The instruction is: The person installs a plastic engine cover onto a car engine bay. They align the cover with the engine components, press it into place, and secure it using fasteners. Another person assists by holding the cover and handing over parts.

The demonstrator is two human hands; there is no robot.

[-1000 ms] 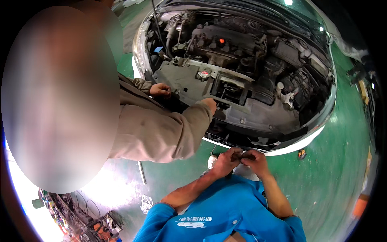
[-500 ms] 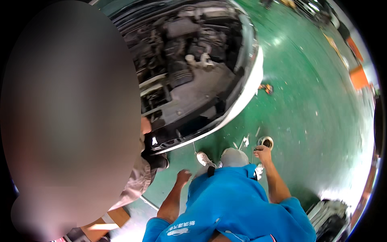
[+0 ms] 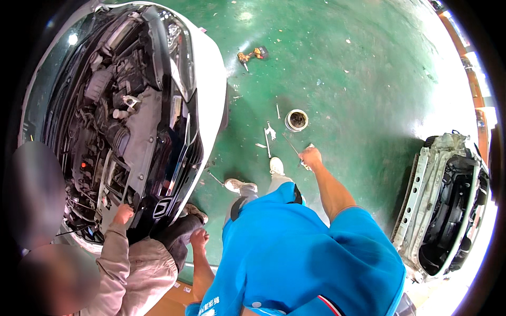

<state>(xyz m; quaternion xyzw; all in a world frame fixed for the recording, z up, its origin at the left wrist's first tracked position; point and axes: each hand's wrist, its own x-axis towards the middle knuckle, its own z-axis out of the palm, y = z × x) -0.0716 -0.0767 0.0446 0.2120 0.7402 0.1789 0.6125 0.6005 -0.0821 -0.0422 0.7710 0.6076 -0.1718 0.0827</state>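
Observation:
My right hand [image 3: 311, 157] is closed around a thin tool with a long straight shaft [image 3: 291, 143], held above the floor; its handle is hidden in the fist, so I cannot tell its exact kind. Ahead of that hand stands a round white bucket [image 3: 297, 120] with dark contents. Low by my left side, my left hand [image 3: 199, 238] is curled closed and nothing shows in it. It is nearest to the co-worker's dark trouser leg [image 3: 182, 237]. To the left is a white car [image 3: 211, 87] with its engine bay [image 3: 118, 105] exposed.
A co-worker's hand [image 3: 124, 214] rests at the car's front. On the green floor [image 3: 358, 110] lie an orange-and-black cordless drill [image 3: 253, 54], a long metal wrench [image 3: 267, 142] and other small pieces. A stripped car-front assembly [image 3: 448, 205] stands at the right.
The view has turned right, so the car now sits farther left and the car-front assembly shows more fully. My right hand still grips its tool, now with the shaft plainly visible.

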